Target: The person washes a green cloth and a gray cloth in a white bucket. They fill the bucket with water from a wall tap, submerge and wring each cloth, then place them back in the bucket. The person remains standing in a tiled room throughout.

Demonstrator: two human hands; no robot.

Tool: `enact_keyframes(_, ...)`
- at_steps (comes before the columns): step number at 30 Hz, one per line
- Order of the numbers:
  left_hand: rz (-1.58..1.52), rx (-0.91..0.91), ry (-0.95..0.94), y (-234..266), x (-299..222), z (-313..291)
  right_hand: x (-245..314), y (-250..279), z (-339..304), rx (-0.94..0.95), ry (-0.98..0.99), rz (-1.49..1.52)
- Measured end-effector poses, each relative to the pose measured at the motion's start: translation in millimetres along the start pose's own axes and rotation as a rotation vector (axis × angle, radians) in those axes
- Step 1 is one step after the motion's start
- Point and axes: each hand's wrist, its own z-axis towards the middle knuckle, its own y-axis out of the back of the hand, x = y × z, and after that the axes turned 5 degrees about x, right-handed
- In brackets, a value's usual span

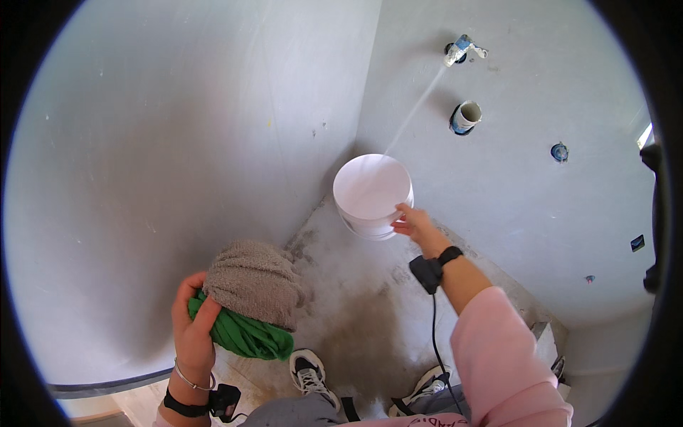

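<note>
My left hand [193,324] is closed round a bundle of two cloths. A grey-brown towel [255,281] lies on top, and a green cloth [245,333] hangs folded beneath it. My right hand [416,226] reaches to the near right rim of a white bucket [359,219], its fingertips closed at the rim. The bucket stands upright on the floor by the wall corner. From a wall tap [459,50], a thin stream of water [416,110] runs slantwise down into the bucket. How full the bucket is cannot be made out.
An open pipe stub [466,115] sticks out of the wall below the tap, with a capped fitting [559,152] farther right. Grey walls meet behind the bucket. The concrete floor [356,320] has damp-looking patches. My shoes [311,373] stand near the lower edge. A black cable [437,341] hangs from my right wrist.
</note>
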Motion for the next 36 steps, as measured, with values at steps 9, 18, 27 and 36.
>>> enact_keyframes(9, 0.009, 0.018, -0.027, -11, -12, -1, -51, -37, 4, 0.052, -0.141, 0.329)
enact_keyframes(18, -0.029, 0.044, -0.059, -11, -15, -1, 67, 5, -75, 0.007, 0.033, -0.013)
enact_keyframes(27, -0.012, 0.072, -0.074, -36, -54, -15, 283, 0, -153, -0.51, 1.218, -0.372)
enact_keyframes(36, -0.162, 0.111, -0.005, -38, -38, 11, 202, -34, -177, 0.354, 0.665, -0.357)
